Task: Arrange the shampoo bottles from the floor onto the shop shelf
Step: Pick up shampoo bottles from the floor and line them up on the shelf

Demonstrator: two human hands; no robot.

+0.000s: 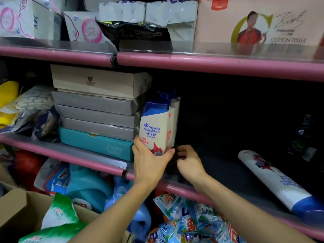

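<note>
Already, an upright shampoo bottle (155, 127) is gripped at its base by the left hand (149, 160) on the shop shelf (98, 164), with more bottles lined up behind it. Just beside, the right hand (188, 162) hovers loosely curled, holding nothing. Farther right, a larger bottle (273, 179) lies flat, seemingly yet to be stood.

You face a pink-edged shop shelf unit (210, 64) with three tiers. The middle tier's back recess (236, 111) is dark. Stacked flat boxes (98, 106) sit at its left. Tissue cartons (254, 21) line the top tier. Below, a cardboard box (15, 206) stands at lower left.
</note>
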